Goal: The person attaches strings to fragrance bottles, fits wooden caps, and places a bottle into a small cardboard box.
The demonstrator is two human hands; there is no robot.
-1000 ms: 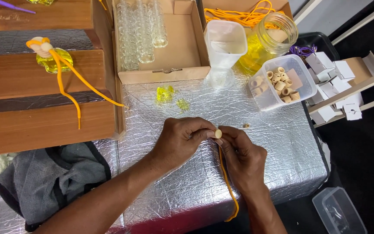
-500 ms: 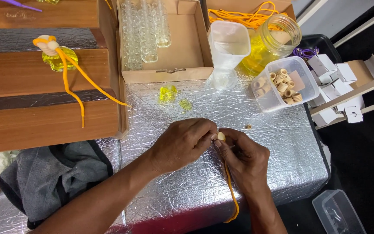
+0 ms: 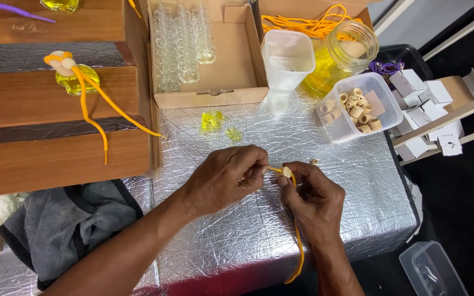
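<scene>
We see both hands meeting over the foil-covered table [image 3: 357,208], just in front of us. The left hand [image 3: 223,178] is closed, its fingertips pinching the end of an orange cord [image 3: 298,241], and the right hand [image 3: 314,197] is curled shut around a small pale bead [image 3: 287,172] that sits on the cord between thumb and forefinger. The cord trails down past the right wrist and off the table edge. We judge the cord soft, limp and light, best gripped close to its tip so it stays straight; the bead looks hard, smooth and tiny, easy to drop, and wants a firm pinch on its sides. A second bead [image 3: 314,161] lies loose on the crinkled foil just beside the right hand. Beyond it stand a clear tub [image 3: 388,112] of ribbed wooden rings, a glass jar [image 3: 341,55] of yellow liquid and a cardboard box [image 3: 237,82] of small glass bottles.
</scene>
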